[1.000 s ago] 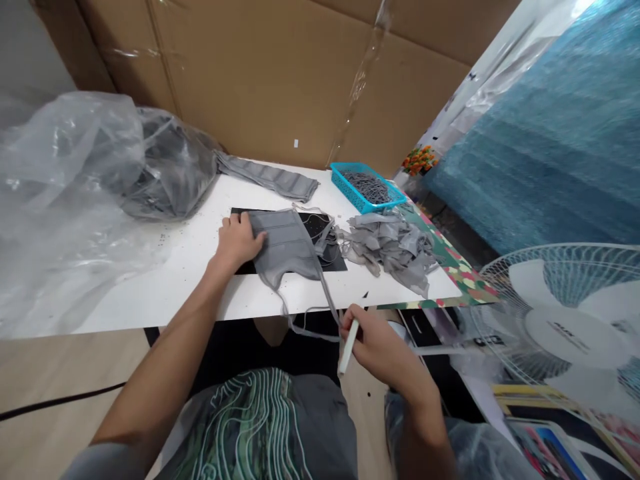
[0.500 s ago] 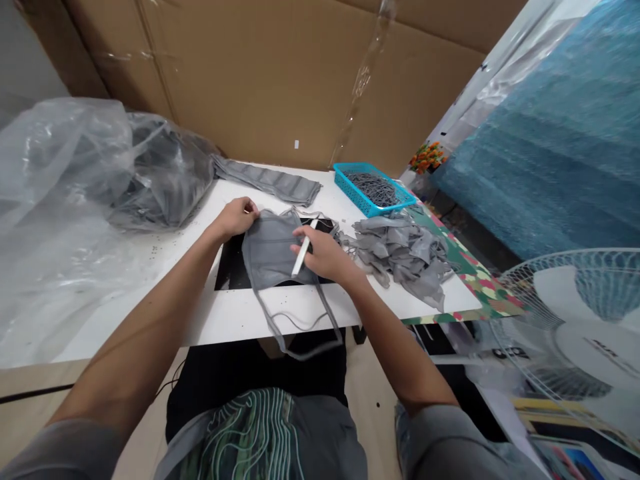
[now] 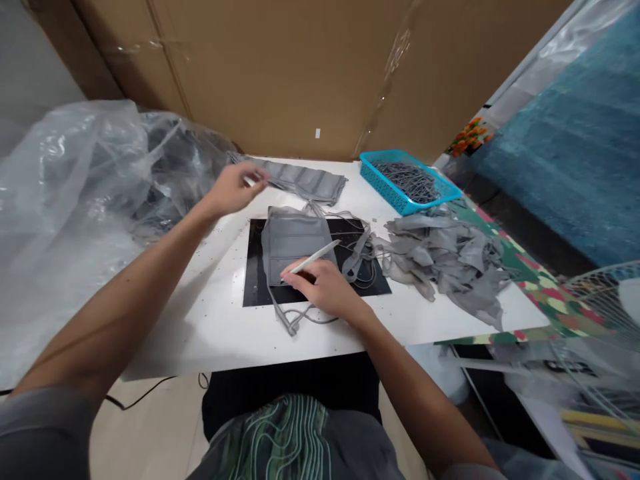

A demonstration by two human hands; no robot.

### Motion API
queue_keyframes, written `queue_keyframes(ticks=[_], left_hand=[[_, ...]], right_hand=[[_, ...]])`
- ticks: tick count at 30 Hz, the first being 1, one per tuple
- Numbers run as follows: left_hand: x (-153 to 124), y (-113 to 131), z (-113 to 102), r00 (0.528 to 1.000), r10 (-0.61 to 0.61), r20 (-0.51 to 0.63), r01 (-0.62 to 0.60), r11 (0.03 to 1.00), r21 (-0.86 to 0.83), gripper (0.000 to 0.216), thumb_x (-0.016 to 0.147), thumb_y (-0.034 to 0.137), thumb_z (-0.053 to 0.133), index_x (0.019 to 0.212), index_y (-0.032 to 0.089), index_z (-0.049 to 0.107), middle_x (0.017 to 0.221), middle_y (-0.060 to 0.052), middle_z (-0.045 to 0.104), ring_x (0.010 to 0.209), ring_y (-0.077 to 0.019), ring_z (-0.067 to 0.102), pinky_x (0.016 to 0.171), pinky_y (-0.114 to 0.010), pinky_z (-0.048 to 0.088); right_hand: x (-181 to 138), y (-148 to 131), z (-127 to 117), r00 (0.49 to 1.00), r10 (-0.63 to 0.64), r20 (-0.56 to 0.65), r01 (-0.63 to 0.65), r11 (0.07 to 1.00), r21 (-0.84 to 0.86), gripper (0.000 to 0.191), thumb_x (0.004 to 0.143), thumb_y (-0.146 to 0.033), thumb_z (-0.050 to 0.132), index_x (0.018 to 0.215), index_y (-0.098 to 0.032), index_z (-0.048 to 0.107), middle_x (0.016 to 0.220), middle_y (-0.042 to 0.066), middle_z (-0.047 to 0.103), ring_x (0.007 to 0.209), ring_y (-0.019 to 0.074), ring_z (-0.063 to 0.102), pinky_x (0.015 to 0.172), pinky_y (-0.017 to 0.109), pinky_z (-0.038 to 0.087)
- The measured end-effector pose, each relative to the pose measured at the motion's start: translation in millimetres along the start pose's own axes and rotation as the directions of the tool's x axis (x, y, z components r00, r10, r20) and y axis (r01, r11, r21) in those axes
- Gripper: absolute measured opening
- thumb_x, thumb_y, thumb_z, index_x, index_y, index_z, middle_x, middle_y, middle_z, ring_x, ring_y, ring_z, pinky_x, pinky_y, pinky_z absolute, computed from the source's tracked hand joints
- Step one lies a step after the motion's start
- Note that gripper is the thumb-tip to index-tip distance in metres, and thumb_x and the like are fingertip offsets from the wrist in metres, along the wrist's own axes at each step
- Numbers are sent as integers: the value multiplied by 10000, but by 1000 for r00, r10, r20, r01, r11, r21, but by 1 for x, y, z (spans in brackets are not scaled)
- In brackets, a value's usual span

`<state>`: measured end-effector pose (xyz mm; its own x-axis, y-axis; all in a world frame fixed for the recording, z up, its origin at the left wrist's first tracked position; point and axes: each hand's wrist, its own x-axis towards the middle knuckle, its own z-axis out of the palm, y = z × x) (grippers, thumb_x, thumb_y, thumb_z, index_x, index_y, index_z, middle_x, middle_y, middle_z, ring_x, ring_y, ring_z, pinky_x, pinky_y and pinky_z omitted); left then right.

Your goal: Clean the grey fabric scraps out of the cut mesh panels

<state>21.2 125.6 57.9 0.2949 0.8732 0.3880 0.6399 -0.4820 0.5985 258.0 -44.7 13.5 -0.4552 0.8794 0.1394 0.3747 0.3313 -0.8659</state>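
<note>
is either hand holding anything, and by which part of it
The right hand holds a slim white tool near its lower end. Whether the left hand holds anything cannot be told.

At centre, the lower right of the flat grey cloth piece point(image 3: 299, 233) is hidden by the bare right hand point(image 3: 324, 285). The crumpled clear plastic bag point(image 3: 65, 200) is cropped at the left edge, the shiny blue sheeting point(image 3: 585, 160) at the right.

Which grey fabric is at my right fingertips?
The flat panelled piece on the black mat; the long folded strip lies farther back, and the crumpled scraps lie off to the right.
</note>
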Motion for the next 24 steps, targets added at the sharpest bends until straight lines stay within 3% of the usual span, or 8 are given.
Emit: queue_keyframes(ticks=[2,4,7,9,13,19,21,24], left_hand=[[6,14,-9,998,34,-45,-35,999,-8,375,968,422,449,1090,129,649,1097,-59,726,951,-145,620,860,-294,486],[-3,27,-9,998,62,21,-62,998,-12,360,974,360,399,1077,122,648,1021,-45,718,904,-139,617,835,-289,485],[-47,33,3,949,115,294,-113,993,-24,279,874,409,587,940,167,708,927,-42,711,830,-194,652,802,-335,527],[-83,27,13,857,189,479,-219,976,5,451,896,469,598,1215,159,671,1218,-132,656,1102,-297,643,973,-444,529],[-127,10,19,866,186,464,-219,976,18,592,1019,523,460,1470,140,498,1541,-204,436,1444,-360,426,1200,-557,371],[-128,6,14,855,198,480,-228,974,5,642,987,552,517,1474,134,492,1560,-193,450,1454,-353,433,1215,-541,373],[-130,9,16,854,172,492,-241,967,79,730,990,596,487,1530,108,436,1600,-204,427,1488,-364,400,1251,-567,303],[-137,11,19,846,136,516,-268,945,189,805,1032,607,370,1628,76,271,1692,-203,314,1574,-347,279,1309,-584,80]], right_hand=[[3,0,4,997,59,-47,-57,998,25,210,946,-296,650,781,-192,725,938,21,789,690,133,632,703,281,467],[5,0,9,987,106,-118,-98,993,72,199,944,-313,642,803,-192,716,871,12,768,617,118,582,639,276,443],[8,-1,15,987,88,-133,-80,995,64,182,961,-316,619,855,-204,715,830,4,745,693,143,634,693,279,471],[7,-1,17,995,36,-91,-37,999,-4,166,972,-297,613,872,-219,720,876,3,757,816,167,681,811,297,494],[5,0,17,997,2,-80,-8,997,-74,159,994,-281,596,916,-236,727,969,0,780,945,188,709,969,339,484],[4,3,17,995,-35,-93,32,999,-41,144,1000,-275,627,960,-243,761,994,-5,803,966,177,745,967,328,541],[2,5,18,992,-101,-81,96,993,-65,144,1008,-265,630,1004,-242,773,1021,5,813,979,170,753,945,318,566],[-2,9,21,958,-287,-22,279,946,-168,204,1039,-213,575,1125,-226,759,1141,38,804,1062,164,743,958,326,582]])
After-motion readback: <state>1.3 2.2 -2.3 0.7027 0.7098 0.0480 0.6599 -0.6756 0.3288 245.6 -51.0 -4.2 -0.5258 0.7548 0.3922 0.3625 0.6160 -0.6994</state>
